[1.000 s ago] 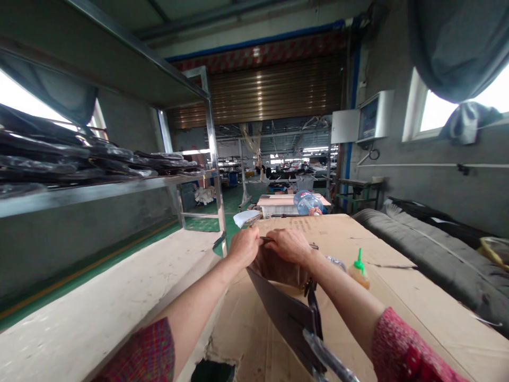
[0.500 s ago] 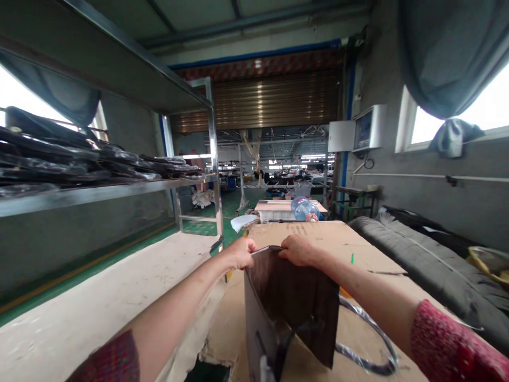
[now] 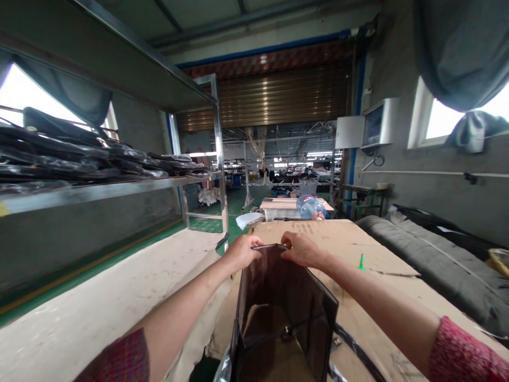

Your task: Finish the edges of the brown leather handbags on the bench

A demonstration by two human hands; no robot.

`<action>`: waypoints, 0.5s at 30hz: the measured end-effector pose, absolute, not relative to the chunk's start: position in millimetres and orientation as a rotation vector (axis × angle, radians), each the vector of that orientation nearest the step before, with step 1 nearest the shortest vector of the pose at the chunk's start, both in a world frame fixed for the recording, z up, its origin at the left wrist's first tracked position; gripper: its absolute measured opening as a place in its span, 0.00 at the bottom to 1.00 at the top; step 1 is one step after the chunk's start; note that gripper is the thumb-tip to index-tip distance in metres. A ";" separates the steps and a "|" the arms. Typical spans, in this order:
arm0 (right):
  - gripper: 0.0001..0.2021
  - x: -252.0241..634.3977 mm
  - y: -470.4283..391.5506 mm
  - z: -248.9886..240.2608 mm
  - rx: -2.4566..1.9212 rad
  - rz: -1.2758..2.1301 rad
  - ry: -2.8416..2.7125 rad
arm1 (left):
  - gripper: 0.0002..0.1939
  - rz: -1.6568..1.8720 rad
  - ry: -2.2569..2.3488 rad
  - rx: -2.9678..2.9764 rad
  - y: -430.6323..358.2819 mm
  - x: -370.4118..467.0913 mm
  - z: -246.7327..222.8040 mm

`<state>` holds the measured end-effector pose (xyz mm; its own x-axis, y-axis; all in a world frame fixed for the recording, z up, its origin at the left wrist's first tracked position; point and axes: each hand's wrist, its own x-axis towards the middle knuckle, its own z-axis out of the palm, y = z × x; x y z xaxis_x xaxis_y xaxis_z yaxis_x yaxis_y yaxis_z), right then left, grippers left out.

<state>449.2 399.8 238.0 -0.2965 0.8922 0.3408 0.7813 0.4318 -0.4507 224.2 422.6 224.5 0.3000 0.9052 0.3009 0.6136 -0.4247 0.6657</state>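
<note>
A dark brown bag (image 3: 314,302) stands open on the cardboard-covered table (image 3: 382,302), its inside facing me. My left hand (image 3: 245,252) pinches the far rim at its left corner. The same rim is pinched by my right hand (image 3: 298,249) a little further right. From the bag's right side a plastic-wrapped handle (image 3: 358,353) lies over the cardboard. A dark strap with a small metal piece crosses the bag's opening. The bag's bottom is cut off by the frame edge.
Left is a pale-covered table (image 3: 119,292) beneath a metal shelf (image 3: 91,193) of plastic-wrapped dark items. A green pointed object (image 3: 361,262) stands on the cardboard. Beyond is a blue water bottle (image 3: 310,207). Grey rolled material (image 3: 429,265) lies at right.
The bag has turned and opened wider, showing more of its inside. Its near end has shifted left and down. Both hands still grip the far rim, and the view has swung slightly left.
</note>
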 end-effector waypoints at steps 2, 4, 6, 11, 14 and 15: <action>0.15 446.3 403.1 235.0 -1.286 0.206 -2.100 | 0.12 0.969 1.373 2.214 414.8 229.0 228.2; 0.11 442.7 403.3 234.8 -1.193 0.130 -2.123 | 0.10 1.033 1.424 2.288 406.0 233.3 232.6; 0.08 439.3 402.3 236.6 -1.147 0.087 -2.167 | 0.08 1.076 1.484 2.328 398.6 235.8 236.3; 0.06 434.3 404.8 241.7 -1.168 0.056 -2.209 | 0.07 1.067 1.523 2.361 394.4 234.4 237.1; 0.04 432.9 408.3 242.3 -1.185 0.036 -2.217 | 0.06 1.068 1.520 2.363 396.5 233.2 235.0; 0.03 432.5 409.3 242.3 -1.190 0.038 -2.223 | 0.05 1.070 1.517 2.363 396.7 233.3 234.7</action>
